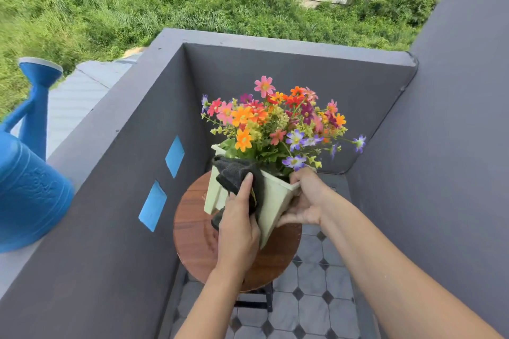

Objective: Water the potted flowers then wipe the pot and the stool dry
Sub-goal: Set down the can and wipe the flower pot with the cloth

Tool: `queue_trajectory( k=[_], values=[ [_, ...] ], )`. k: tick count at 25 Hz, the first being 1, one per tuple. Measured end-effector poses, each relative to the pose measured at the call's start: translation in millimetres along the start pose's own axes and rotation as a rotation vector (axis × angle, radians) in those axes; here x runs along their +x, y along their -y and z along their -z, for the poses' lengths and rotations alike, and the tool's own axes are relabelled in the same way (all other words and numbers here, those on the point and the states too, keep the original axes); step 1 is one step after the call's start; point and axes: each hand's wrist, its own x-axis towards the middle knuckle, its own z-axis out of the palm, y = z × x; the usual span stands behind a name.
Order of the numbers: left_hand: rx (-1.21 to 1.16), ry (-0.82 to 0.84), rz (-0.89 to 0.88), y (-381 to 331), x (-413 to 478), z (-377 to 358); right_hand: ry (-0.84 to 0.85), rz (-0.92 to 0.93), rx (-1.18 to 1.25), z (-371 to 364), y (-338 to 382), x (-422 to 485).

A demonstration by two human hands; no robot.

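While tilted off the stool [198, 239], pot [278, 201] leans with rim and flowers [275, 124] away toward the far wall and base drawn back toward the body. Long axis thus runs from near-low to far-high, slanting up and away, base corner low over the wooden seat; whether it touches cannot be told.

Right hand [305, 201] grips pot at the right rim and side wall, thumb over the lip, fingers wrapped beneath, carrying the tilt. Left hand [238, 228] closed on a dark cloth [234, 176], pressing it flat against the near-left face of pot, cloth bunched up over the rim corner.

Judging from this, wiping of pot under way, watering seemingly done: can [30, 187] parked on the ledge [91, 135] well to the left, apart from both hands. Wet sheen on the seat suggests stool not yet dried.

Next stroke likely turns on that slant: with the faces running along the axis, sweeping from rim down toward the base, left hand nearer the exposed face, right hand needed to hold or rotate. Risk of spilling if tipped further.
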Motion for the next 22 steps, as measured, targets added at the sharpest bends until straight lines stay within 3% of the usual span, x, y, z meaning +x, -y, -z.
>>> queue_trajectory(
  k=[3, 8, 10, 15, 20, 22],
  values=[
    [0.055, -0.118, 0.254, 20, 30, 9, 0.024, -0.021, 0.037, 2, -8, 3],
    [0.005, -0.184, 0.52, 18, 9, 7, 0.025, -0.02, 0.105, 4, -12, 20],
    [-0.064, -0.115, 0.496, 6, -16, 3, 0.021, -0.015, 0.069, 4, -11, 19],
    [-0.144, 0.043, 0.104, -22, -27, 0, 0.051, -0.016, 0.015, 0, -10, 14],
    [-0.061, -0.238, 0.293, -8, 8, 9, 0.127, -0.04, -0.053, 5, -18, 5],
    [-0.029, -0.231, 0.334, -3, 22, 21, 0.149, -0.053, -0.034, 10, -18, 2]
  ],
)
